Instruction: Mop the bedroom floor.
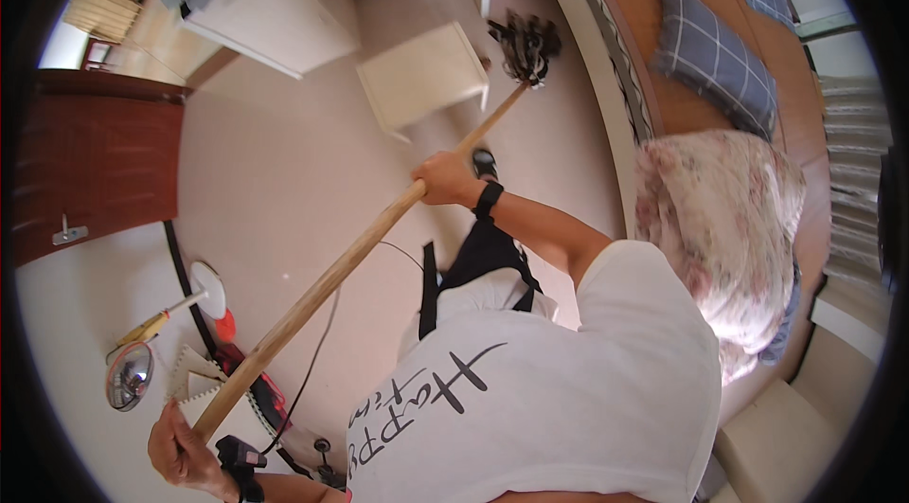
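A mop with a long wooden handle (327,283) slants across the view from lower left to upper right. Its dark, shaggy strip head (524,46) rests on the floor beside the bed. My right hand (445,178), with a black band at the wrist, is wrapped round the middle of the handle. At the lower left my left hand (182,451) is closed at the handle's upper end, a small black device (240,453) strapped to that wrist. Some of its fingers are hidden.
A low cream table (421,77) stands left of the mop head. The bed's edge (606,96) runs along the right, with a flowered quilt (715,219) on top. A reddish-brown door (99,162) and a standing fan (133,376) are at the left. A dark cable (311,370) trails over the floor.
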